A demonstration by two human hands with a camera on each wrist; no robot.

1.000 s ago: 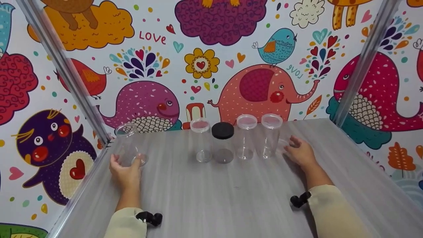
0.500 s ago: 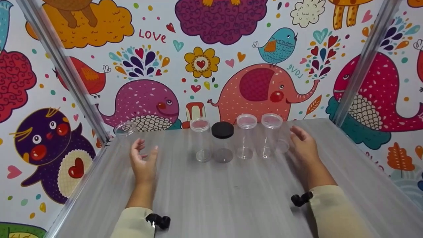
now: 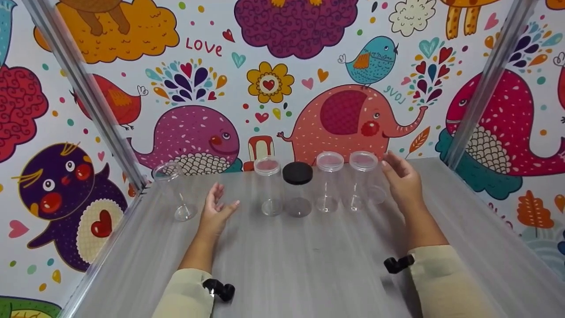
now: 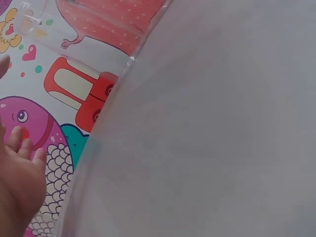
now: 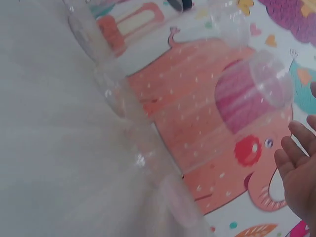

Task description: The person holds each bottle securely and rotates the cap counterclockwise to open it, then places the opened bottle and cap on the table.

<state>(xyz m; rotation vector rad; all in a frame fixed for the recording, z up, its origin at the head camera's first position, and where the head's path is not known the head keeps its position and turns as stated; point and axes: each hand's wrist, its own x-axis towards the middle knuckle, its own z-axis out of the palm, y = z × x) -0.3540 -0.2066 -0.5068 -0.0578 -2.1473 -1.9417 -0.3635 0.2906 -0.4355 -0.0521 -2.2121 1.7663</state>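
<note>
My left hand [image 3: 215, 216] is held above the table, fingers relaxed and thumb apart, with nothing in it. To its left a clear plastic jar [image 3: 183, 211] stands by itself. On its right are a clear jar [image 3: 268, 187] with a clear top and a jar with a black lid [image 3: 298, 173]. My right hand [image 3: 405, 183] is beside the right end of the row, thumb and fingers spread. Nearest to it is a clear jar [image 3: 378, 193], partly behind another clear jar [image 3: 363, 183]. In the right wrist view, the right hand [image 5: 298, 173] appears apart from the jars.
Another clear jar [image 3: 330, 183] stands in the row. The grey wood-grain table [image 3: 304, 269] meets a wall [image 3: 265, 39] printed with cartoon animals. Metal posts [image 3: 88, 92] rise at both back corners.
My left hand has let go of the jar at the left and moved right, toward the row. The right hand has moved slightly up, and the jar beside it stands a little nearer the row.
</note>
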